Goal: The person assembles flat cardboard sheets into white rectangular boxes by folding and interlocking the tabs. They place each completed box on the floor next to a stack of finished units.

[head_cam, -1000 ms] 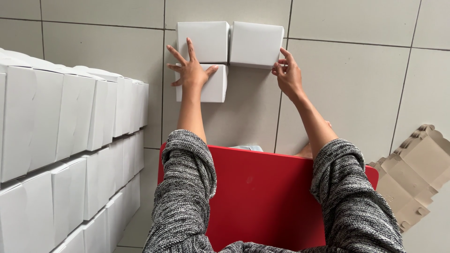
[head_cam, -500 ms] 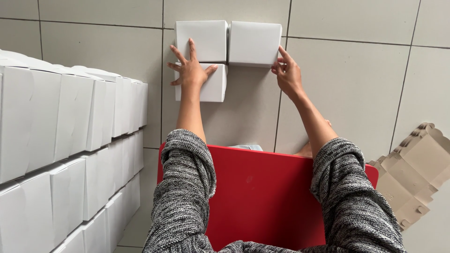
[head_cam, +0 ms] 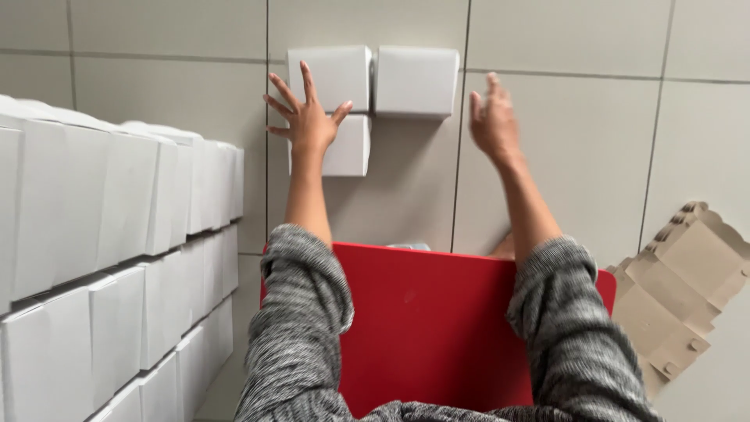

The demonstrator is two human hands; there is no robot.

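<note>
Large pale grey tiles (head_cam: 562, 156) with thin dark grout lines fill the frame under soft, even light. Stacked white boxes (head_cam: 117, 258) stand at the left, and flattened brown cardboard (head_cam: 687, 289) lies at the lower right.

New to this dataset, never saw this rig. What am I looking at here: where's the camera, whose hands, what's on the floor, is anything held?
There is no machine. A person wears one camera on the head, looking down along both arms in grey knit sleeves, so there is only this one view.

The left hand lies spread on a small white box on the tiled floor. Two more white boxes sit side by side just beyond it. The right hand is open and blurred beside the right box, gripping nothing.

A red board lies under the forearms, stacked white boxes stand at the left, and flat brown cardboard lies at the right.
</note>
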